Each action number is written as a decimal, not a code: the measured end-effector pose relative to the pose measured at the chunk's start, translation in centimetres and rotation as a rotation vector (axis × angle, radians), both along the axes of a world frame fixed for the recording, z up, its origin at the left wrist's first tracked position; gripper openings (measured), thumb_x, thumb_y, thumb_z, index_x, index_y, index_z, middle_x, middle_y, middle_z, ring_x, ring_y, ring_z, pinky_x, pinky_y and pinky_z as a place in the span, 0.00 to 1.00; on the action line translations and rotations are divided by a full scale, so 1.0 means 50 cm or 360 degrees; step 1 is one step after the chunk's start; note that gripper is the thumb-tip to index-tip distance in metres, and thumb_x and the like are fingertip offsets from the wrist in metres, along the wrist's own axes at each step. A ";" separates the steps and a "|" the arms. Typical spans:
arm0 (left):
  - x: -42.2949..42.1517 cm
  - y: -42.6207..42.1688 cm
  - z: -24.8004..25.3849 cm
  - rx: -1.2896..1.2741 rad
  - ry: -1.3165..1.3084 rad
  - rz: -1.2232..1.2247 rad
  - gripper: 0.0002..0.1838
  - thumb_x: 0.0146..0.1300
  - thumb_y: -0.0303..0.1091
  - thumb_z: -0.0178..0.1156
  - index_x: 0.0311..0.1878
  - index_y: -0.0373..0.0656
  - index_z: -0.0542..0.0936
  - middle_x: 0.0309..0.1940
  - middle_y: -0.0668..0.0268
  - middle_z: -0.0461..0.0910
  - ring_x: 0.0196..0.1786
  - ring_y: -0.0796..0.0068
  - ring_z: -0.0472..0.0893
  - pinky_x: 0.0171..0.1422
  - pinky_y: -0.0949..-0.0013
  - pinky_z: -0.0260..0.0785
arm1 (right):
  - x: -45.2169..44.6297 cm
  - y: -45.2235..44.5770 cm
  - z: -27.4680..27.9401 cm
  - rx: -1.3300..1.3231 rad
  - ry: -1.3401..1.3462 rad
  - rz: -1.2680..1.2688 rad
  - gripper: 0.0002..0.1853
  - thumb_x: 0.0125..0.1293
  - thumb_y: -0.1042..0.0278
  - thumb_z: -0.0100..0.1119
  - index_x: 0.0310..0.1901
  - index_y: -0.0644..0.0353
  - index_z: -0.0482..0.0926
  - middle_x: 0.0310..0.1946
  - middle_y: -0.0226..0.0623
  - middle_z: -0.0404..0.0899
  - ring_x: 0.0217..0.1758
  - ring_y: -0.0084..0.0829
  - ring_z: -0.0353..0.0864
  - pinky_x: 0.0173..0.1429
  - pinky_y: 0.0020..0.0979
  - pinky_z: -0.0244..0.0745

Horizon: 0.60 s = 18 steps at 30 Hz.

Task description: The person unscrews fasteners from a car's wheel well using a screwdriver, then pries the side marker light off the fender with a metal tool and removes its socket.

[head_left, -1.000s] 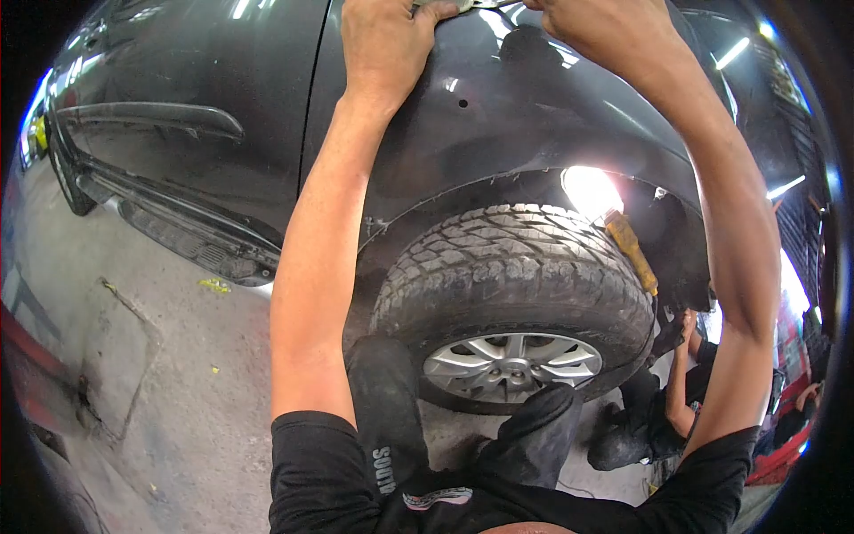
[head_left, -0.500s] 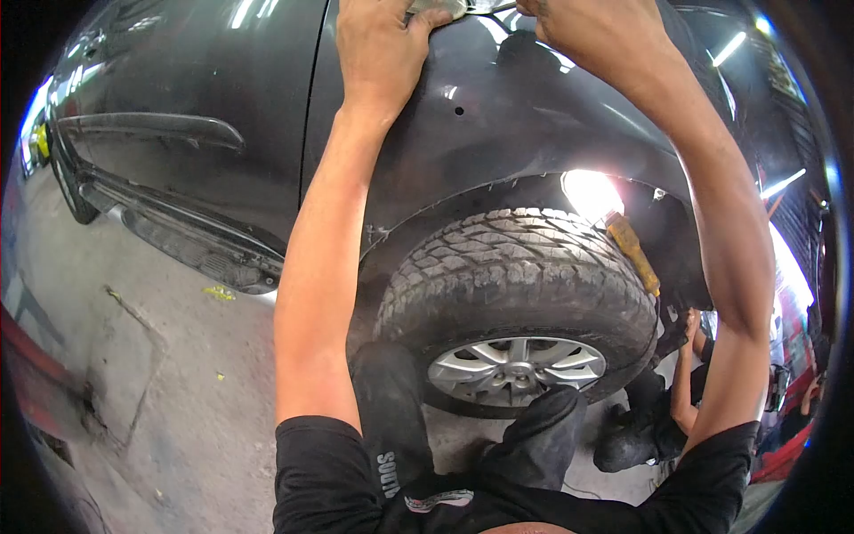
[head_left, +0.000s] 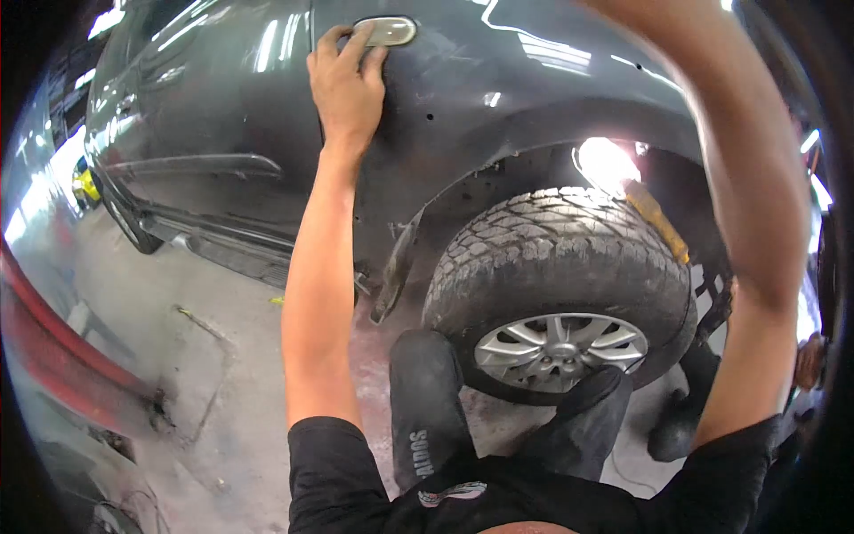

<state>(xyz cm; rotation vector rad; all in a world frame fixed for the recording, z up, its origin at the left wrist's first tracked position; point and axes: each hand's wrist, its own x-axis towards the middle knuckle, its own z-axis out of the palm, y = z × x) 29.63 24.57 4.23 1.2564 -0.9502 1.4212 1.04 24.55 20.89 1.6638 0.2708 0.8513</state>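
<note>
My left hand (head_left: 349, 93) is raised against the dark fender (head_left: 471, 89), its thumb and fingertips closed on the left end of an oval, clear side lamp (head_left: 389, 31) that lies at the panel. My right forearm (head_left: 747, 151) reaches up across the right side, and the hand itself is beyond the top edge. Below the fender stands the front wheel (head_left: 560, 267), with a lit work lamp in a yellow handle (head_left: 656, 221) resting above the tyre. A loose dark strip (head_left: 396, 267) hangs behind the wheel arch.
My knees are close to the wheel. A side step (head_left: 227, 254) runs along the car at left. Red metal structure (head_left: 71, 356) curves at far left. Part of a co-worker in dark clothes (head_left: 680, 427) shows low at right, behind my right arm.
The view has swung up and left. The side lamp, mostly cut off before, now shows with my left hand at it. My right hand has left the frame. The hanging strip has come into view.
</note>
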 end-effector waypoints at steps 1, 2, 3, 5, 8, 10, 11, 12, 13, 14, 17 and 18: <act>-0.011 0.005 -0.004 0.0036 0.0001 0.0064 0.18 0.66 0.33 0.68 0.60 0.46 0.86 0.59 0.53 0.80 0.58 0.48 0.76 0.64 0.52 0.70 | -0.020 -0.001 -0.026 0.0053 0.0066 0.0343 0.04 0.59 0.74 0.66 0.35 0.60 0.88 0.30 0.42 0.88 0.34 0.37 0.90 0.38 0.37 0.85; -0.024 0.011 -0.016 0.0072 -0.0027 0.0057 0.18 0.66 0.33 0.68 0.60 0.46 0.86 0.59 0.53 0.80 0.58 0.48 0.76 0.64 0.52 0.70 | -0.042 -0.004 -0.079 0.0468 -0.0005 0.0394 0.04 0.58 0.72 0.64 0.32 0.58 0.88 0.30 0.44 0.88 0.36 0.40 0.91 0.40 0.40 0.84; -0.041 0.020 -0.035 0.0115 0.0044 -0.0013 0.18 0.67 0.32 0.67 0.60 0.44 0.85 0.59 0.52 0.80 0.59 0.48 0.76 0.65 0.52 0.69 | -0.006 -0.109 -0.184 0.0849 0.0119 0.0970 0.09 0.61 0.65 0.67 0.39 0.55 0.79 0.31 0.34 0.81 0.43 0.44 0.86 0.45 0.45 0.79; -0.091 0.039 -0.096 0.0183 0.0180 -0.0188 0.18 0.68 0.31 0.65 0.61 0.40 0.84 0.59 0.51 0.80 0.61 0.48 0.77 0.67 0.52 0.68 | -0.064 -0.125 -0.312 0.1013 0.0312 0.0423 0.05 0.62 0.68 0.62 0.34 0.58 0.85 0.23 0.42 0.82 0.30 0.42 0.86 0.36 0.44 0.80; -0.179 0.077 -0.262 0.0361 0.0320 -0.0356 0.16 0.69 0.29 0.64 0.58 0.36 0.83 0.57 0.51 0.80 0.63 0.49 0.78 0.70 0.53 0.67 | -0.148 -0.250 -0.600 0.1892 0.1255 0.0512 0.09 0.69 0.65 0.60 0.32 0.60 0.81 0.24 0.43 0.81 0.29 0.45 0.85 0.34 0.44 0.79; -0.172 0.108 -0.442 0.0647 0.0543 -0.0232 0.14 0.69 0.28 0.64 0.56 0.37 0.84 0.54 0.52 0.83 0.61 0.49 0.80 0.69 0.53 0.69 | -0.246 -0.310 -0.816 0.2655 0.1358 0.0283 0.13 0.71 0.60 0.62 0.38 0.63 0.83 0.29 0.49 0.82 0.33 0.50 0.85 0.41 0.50 0.77; -0.185 0.122 -0.526 0.0735 0.0940 -0.0363 0.14 0.69 0.29 0.63 0.56 0.36 0.85 0.53 0.51 0.85 0.60 0.49 0.81 0.68 0.55 0.70 | -0.293 -0.323 -0.899 0.3152 0.1301 0.0318 0.14 0.71 0.59 0.63 0.40 0.64 0.84 0.30 0.52 0.83 0.33 0.52 0.84 0.43 0.51 0.75; -0.183 0.137 -0.625 0.0814 0.1230 -0.0261 0.14 0.69 0.31 0.65 0.55 0.37 0.86 0.51 0.53 0.87 0.54 0.58 0.84 0.62 0.61 0.73 | -0.339 -0.326 -0.959 0.3497 0.1204 0.0219 0.15 0.70 0.59 0.65 0.40 0.66 0.85 0.29 0.51 0.83 0.32 0.51 0.83 0.41 0.48 0.75; -0.191 0.160 -0.731 0.0897 0.1283 -0.0160 0.14 0.70 0.31 0.64 0.55 0.36 0.86 0.49 0.54 0.88 0.51 0.59 0.85 0.59 0.62 0.74 | -0.383 -0.326 -1.012 0.3788 0.1116 -0.0037 0.14 0.67 0.62 0.67 0.38 0.68 0.86 0.26 0.50 0.82 0.30 0.47 0.83 0.39 0.42 0.75; -0.201 0.165 -0.793 0.0965 0.1313 -0.0065 0.14 0.70 0.31 0.64 0.55 0.35 0.86 0.46 0.55 0.89 0.48 0.60 0.86 0.55 0.62 0.75 | -0.424 -0.332 -1.071 0.3868 0.1046 -0.0060 0.13 0.66 0.64 0.67 0.39 0.69 0.86 0.26 0.49 0.82 0.29 0.43 0.83 0.38 0.39 0.75; -0.274 0.155 -0.776 0.0714 0.1962 -0.0218 0.14 0.71 0.31 0.63 0.55 0.34 0.86 0.42 0.55 0.89 0.43 0.60 0.87 0.53 0.61 0.76 | -0.490 -0.325 -1.172 0.4143 0.0898 -0.0112 0.12 0.65 0.67 0.67 0.39 0.70 0.86 0.25 0.48 0.83 0.28 0.37 0.83 0.37 0.36 0.75; -0.273 0.157 -0.752 0.0717 0.1958 -0.0167 0.14 0.71 0.31 0.63 0.55 0.34 0.86 0.42 0.55 0.89 0.43 0.60 0.87 0.53 0.61 0.76 | -0.499 -0.331 -1.189 0.4303 0.0801 -0.0207 0.11 0.64 0.68 0.67 0.40 0.70 0.87 0.25 0.47 0.84 0.27 0.35 0.83 0.37 0.35 0.76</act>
